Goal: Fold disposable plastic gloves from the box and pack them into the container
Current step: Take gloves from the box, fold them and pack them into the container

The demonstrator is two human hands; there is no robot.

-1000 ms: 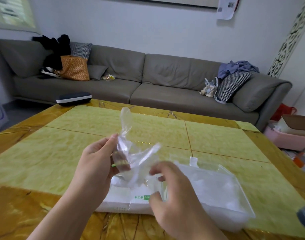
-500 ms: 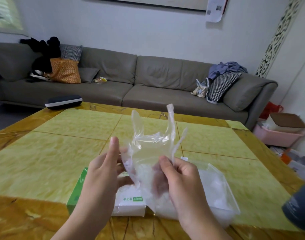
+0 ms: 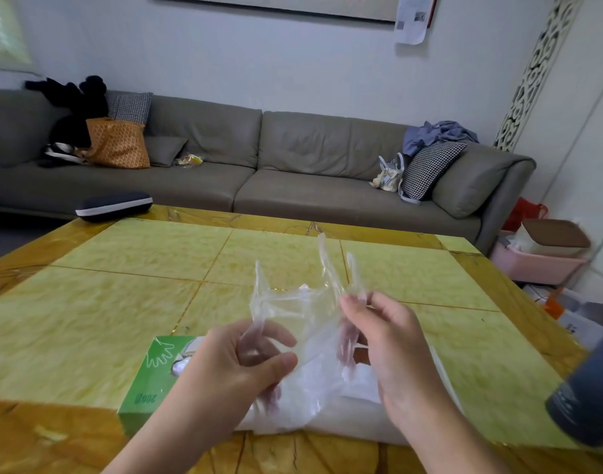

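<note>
Head view: hands point(image 3: 313, 364) hold glove point(image 3: 293, 302) upright, fingers pointing up.

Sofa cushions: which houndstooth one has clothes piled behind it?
The houndstooth cushion at the sofa's right end, leaning under the blue clothes. The other houndstooth cushion sits at the left, behind the orange bag.

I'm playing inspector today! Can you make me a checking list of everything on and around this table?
Surface: yellow-green marble table, glossy.
Job's things: clear plastic glove held up, unfolded; green glove box on the table; clear container beside it, glove plastic inside.
Clutter: dark case at the far edge; dark bottle at right.
Grippers: left hand and right hand both pinch the glove.
Cables: nothing seen.
Surroundings: grey sofa with cushions, bags, clothes; pink bin on the floor.
</note>
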